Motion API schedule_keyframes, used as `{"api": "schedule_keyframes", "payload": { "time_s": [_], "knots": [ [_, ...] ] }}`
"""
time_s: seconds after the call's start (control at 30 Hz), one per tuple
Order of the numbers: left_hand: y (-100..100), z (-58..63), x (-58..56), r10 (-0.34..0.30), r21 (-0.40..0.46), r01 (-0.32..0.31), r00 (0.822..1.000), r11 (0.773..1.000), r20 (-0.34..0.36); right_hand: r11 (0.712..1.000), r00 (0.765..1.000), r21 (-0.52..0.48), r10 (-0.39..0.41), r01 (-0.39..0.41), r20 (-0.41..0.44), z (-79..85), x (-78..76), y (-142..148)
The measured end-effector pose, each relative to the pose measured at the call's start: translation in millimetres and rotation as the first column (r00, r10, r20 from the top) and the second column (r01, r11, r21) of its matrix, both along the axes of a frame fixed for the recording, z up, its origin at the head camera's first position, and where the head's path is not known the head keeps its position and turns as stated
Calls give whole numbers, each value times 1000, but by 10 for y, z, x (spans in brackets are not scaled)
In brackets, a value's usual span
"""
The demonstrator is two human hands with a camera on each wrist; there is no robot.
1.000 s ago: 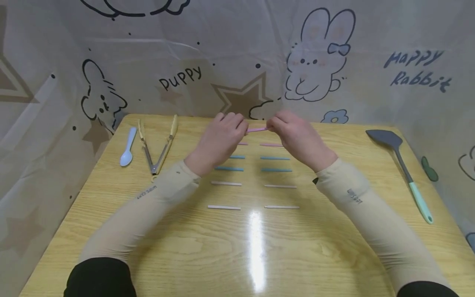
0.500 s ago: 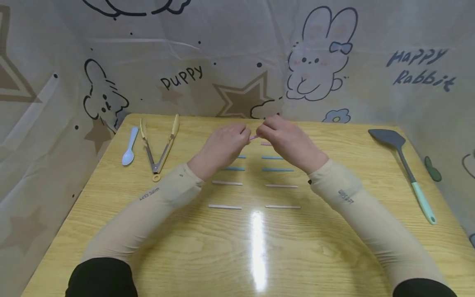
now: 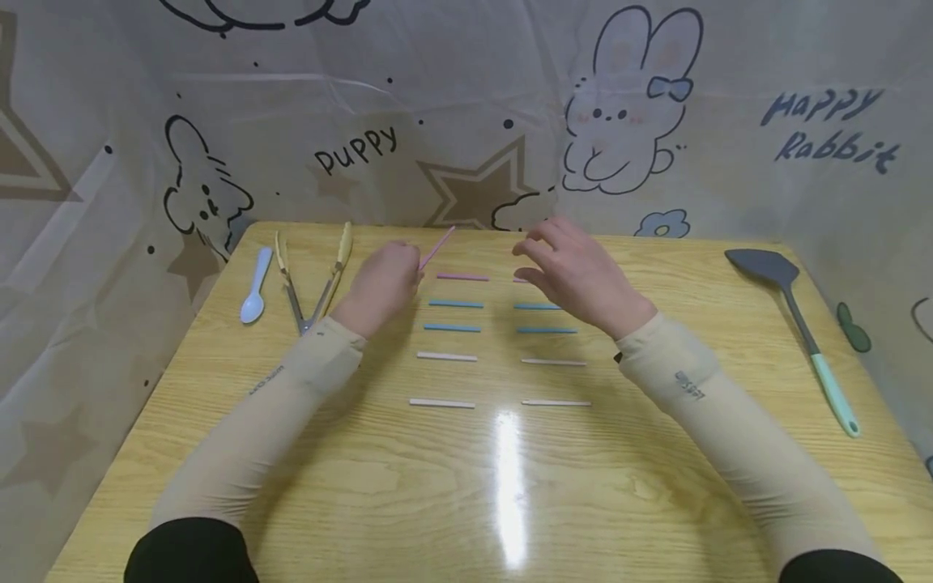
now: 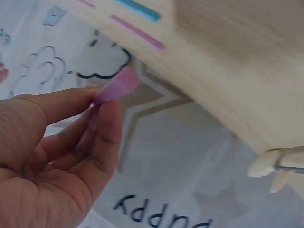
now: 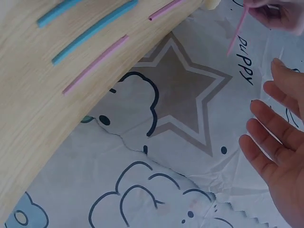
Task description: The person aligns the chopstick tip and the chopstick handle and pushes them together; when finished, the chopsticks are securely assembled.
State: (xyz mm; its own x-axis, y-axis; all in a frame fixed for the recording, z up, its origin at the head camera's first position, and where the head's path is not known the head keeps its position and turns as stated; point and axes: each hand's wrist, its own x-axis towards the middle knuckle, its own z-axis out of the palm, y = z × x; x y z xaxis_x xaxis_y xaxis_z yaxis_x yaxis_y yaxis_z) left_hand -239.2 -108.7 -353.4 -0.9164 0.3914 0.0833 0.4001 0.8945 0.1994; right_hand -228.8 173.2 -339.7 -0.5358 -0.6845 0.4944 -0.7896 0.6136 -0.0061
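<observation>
My left hand (image 3: 382, 283) pinches one end of a thin pink stick (image 3: 439, 245), much like a straw, between thumb and fingertips. Its other end points up and right over the table's far edge. In the left wrist view the pink stick (image 4: 121, 84) juts from the fingertips. My right hand (image 3: 576, 271) hovers at the far side, fingers apart and holding nothing, partly covering another pink stick (image 3: 519, 280). Between the hands and the near side, two columns lie on the table: a pink stick (image 3: 463, 277), blue sticks (image 3: 452, 328) and white sticks (image 3: 441, 403).
On the wooden table (image 3: 408, 502), a light blue spoon (image 3: 253, 291) and spread tongs (image 3: 291, 300) lie at the left, the left forearm passing close by the tongs. A grey spatula (image 3: 794, 324) with a mint handle lies at the right. A printed cloth (image 3: 466, 97) stands behind.
Both hands were together on the pink stick. The right hand has let go and spread its fingers; the left hand has moved left with the stick, uncovering the left column.
</observation>
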Motion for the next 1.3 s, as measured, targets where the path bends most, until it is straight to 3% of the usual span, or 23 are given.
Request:
{"api": "schedule_keyframes", "payload": {
  "time_s": [0.1,0.2,0.33,0.6,0.8,1.3],
  "knots": [
    [-115,-67,-45,47,25,-48,998,999,44,999,1000,31,-18,18,-11,-34,-4,22],
    [-225,-98,-73,87,88,-99,987,991,134,998,999,51,-38,39,-16,-74,-22,55],
    [-357,-129,-110,134,102,-163,962,981,239,996,998,58,-65,65,6,-138,-56,119],
    [-492,-209,-178,201,96,-246,920,965,336,983,980,112,-157,144,122,-284,-137,267],
    [-552,-274,-182,234,73,-279,898,957,372,973,955,149,-208,179,211,-366,-157,326],
    [-661,-336,-221,259,43,-301,876,953,408,980,968,115,-180,162,175,-407,-155,335]
  ]
}}
